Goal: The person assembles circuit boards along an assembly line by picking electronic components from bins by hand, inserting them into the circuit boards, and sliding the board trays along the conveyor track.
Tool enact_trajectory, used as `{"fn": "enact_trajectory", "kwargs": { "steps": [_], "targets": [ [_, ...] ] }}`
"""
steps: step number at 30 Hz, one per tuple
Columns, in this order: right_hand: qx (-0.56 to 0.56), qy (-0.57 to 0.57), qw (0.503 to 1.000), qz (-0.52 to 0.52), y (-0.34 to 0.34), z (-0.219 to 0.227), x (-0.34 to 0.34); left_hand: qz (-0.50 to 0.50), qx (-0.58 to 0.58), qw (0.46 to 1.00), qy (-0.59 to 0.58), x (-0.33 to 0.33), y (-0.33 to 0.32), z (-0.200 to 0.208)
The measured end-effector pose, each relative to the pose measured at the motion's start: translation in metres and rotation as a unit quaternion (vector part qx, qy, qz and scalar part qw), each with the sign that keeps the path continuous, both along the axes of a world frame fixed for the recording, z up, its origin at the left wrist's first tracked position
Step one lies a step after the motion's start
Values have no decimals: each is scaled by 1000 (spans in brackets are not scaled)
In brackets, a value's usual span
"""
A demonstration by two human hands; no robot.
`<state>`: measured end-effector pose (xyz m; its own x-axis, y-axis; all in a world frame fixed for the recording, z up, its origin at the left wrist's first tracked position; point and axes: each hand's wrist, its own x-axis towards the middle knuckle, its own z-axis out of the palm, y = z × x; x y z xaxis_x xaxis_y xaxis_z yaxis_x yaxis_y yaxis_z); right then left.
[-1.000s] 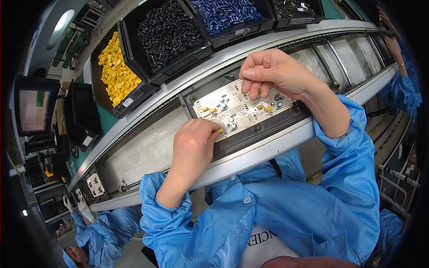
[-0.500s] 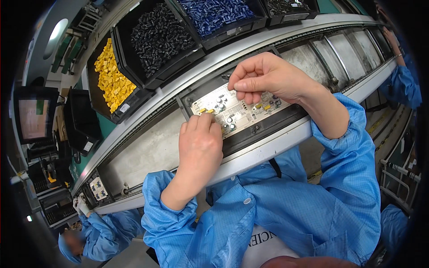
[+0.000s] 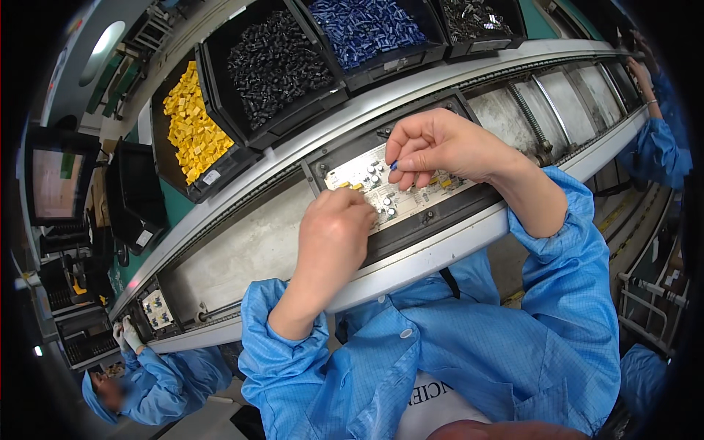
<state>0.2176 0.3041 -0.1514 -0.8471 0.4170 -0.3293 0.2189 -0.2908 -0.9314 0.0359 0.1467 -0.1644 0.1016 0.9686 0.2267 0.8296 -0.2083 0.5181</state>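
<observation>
A pale circuit board (image 3: 411, 196) lies in a dark carrier frame (image 3: 317, 170) on the conveyor in front of me. Small yellow block parts and dark round capacitors stand on it. Above the board's middle, my right hand (image 3: 447, 150) pinches a small blue capacitor (image 3: 394, 166) between thumb and forefinger, its other fingers curled. My left hand (image 3: 334, 227) covers the near left part of the board, fingers bent down and closed beside the yellow parts (image 3: 350, 186). Whatever its fingertips may hold is hidden behind the hand.
Beyond the rail stand black bins of yellow blocks (image 3: 194, 132), black capacitors (image 3: 275, 70), blue capacitors (image 3: 367, 33) and metallic parts (image 3: 473, 18). A gloved co-worker (image 3: 158, 374) is at another board (image 3: 156, 309) on the far left. Another person's arm (image 3: 653, 110) shows at right.
The view has shifted slightly, so the bench sits lower in the picture. The blue capacitor now shows in my right hand's fingertips. My left hand stays closed at the board's left part.
</observation>
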Motion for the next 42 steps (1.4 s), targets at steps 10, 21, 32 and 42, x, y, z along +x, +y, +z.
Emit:
{"fn": "enact_trajectory", "kwargs": {
  "steps": [10,21,32,42],
  "targets": [
    [100,-66,992,-25,-16,-6,7,132,-14,967,-216,-70,-17,-18],
    [495,-144,856,-47,-59,-9,12,90,-29,975,-201,-67,-30,-15],
    [560,-179,806,-59,-68,-19,9,47,-46,983,-171,-57,-31,-18],
    [606,-155,780,-24,-64,-18,14,-72,3,986,-153,-52,-25,-14]
  ]
}}
